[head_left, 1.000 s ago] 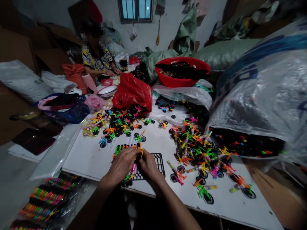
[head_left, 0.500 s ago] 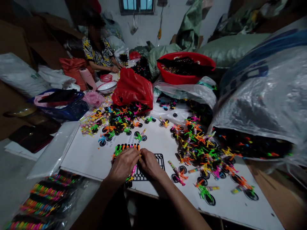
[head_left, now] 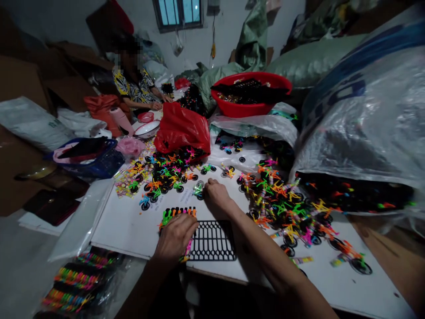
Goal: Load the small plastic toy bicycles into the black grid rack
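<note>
A: Quick pass. Your left hand (head_left: 175,237) lies flat on the near-left end of the black grid tray (head_left: 214,241), fingers together, pressing on the toy bikes already slotted there (head_left: 175,212). Not wrapped round anything as far as I can see, just resting on top.

B: And my right?

A: Your right hand (head_left: 215,195) is stretched out past the tray, fingertips pinched down on a small green toy bike (head_left: 198,189) lying on the white tabletop (head_left: 126,221). It touches the bike; I cannot tell whether the bike is actually clamped, the fingers cover it.

B: Where's the tray?

A: At the near edge of the tabletop, right in front of you. The right part of the grid is bare, the left part holds the row of bikes in green and orange.

B: What's around?

A: Loose pile of bikes (head_left: 166,170) just beyond your right hand, spilling from a red bag (head_left: 182,126). A bigger heap (head_left: 285,208) to your right, beside a large clear plastic sack (head_left: 361,128). Red basin (head_left: 247,108) at the back. Packed bundles (head_left: 71,283) in plastic at lower left.

B: Anyone else?

A: One person (head_left: 133,84) seated at the far end, hands on the table there, well apart from yours.
</note>
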### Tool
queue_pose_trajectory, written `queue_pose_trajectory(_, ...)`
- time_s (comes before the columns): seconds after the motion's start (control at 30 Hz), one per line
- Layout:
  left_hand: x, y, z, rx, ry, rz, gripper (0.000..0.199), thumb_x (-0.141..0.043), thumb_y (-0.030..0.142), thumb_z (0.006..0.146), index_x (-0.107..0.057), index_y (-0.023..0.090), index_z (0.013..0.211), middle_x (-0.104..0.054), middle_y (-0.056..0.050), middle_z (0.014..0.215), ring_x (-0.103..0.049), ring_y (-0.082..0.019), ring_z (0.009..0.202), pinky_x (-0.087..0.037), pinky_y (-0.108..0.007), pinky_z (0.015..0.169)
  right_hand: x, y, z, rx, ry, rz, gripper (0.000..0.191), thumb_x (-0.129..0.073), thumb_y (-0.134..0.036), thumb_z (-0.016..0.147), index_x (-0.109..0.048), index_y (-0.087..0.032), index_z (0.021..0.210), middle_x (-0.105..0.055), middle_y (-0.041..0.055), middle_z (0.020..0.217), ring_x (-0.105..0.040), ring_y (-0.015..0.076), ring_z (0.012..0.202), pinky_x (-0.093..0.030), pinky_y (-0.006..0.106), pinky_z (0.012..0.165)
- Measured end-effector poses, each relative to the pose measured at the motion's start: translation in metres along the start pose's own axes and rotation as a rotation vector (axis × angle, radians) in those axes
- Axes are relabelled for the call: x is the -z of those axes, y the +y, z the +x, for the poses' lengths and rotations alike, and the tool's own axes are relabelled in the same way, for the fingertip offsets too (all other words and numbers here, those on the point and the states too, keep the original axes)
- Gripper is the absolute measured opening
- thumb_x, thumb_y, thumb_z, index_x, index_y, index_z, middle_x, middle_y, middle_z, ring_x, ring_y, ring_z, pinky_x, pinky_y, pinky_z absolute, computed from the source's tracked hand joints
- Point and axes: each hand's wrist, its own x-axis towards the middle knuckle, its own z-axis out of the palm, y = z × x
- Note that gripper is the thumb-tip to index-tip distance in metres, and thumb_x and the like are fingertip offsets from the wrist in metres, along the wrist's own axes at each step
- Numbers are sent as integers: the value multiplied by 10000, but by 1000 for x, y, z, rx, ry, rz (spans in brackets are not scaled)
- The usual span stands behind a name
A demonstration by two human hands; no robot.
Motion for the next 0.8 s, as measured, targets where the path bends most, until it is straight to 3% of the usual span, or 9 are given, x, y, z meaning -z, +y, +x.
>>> queue_pose_trajectory(0.1,-3,-1,4,54,-2,32,158,-454,177,904,-610,155,891,-649,-50,813,-603,-165,798,-479,-294,758,5,0,-36,-69,-4,17,170,-454,-242,859,-571,-127,906,-602,92,870,-561,173,779,-395,244,659)
queue_pose_trajectory(0.17,-4,-2,8,86,-25,60,157,-454,182,904,-609,154,892,-644,-50,812,-603,-167,805,-476,-296,761,3,-9,-66,-79,5,182,161,-433,-253,857,-540,-153,924,-593,31,787,-543,132,685,-384,210,598)
queue_pose_trajectory(0.3,-5,-4,11,125,-49,104,154,-447,185,903,-594,165,865,-633,-34,796,-598,-164,781,-471,-289,731,-28,-39,-120,-140,53,676,57,-457,-179,751,-489,-176,798,-529,-21,658,-470,106,577,-350,187,507)
queue_pose_trajectory(0.43,-5,-3,9,101,-32,125,150,-441,184,899,-584,174,854,-620,-25,780,-590,-161,765,-466,-285,726,-61,-56,-143,-205,63,905,84,-447,-191,742,-457,-193,825,-547,-10,687,-513,124,611,-387,197,532)
queue_pose_trajectory(0.5,-5,-3,9,104,-28,119,146,-443,182,896,-584,174,858,-620,-26,785,-591,-159,764,-464,-281,725,-67,-60,-145,-190,57,911,88,-429,-202,761,-446,-200,847,-547,-9,688,-518,128,602,-387,202,536)
queue_pose_trajectory(0.67,-2,-6,9,119,-37,97,135,-473,201,891,-600,164,862,-631,-30,792,-598,-161,764,-465,-281,724,-70,-65,-152,-50,108,636,86,-395,-181,807,-455,-195,867,-555,11,740,-510,145,651,-363,230,605)
queue_pose_trajectory(0.8,2,-9,11,91,-32,42,133,-491,210,888,-618,168,884,-662,-30,839,-614,-153,796,-465,-266,738,-70,-65,-158,-44,79,551,101,-377,-158,821,-457,-197,870,-562,15,761,-522,145,671,-341,221,597)
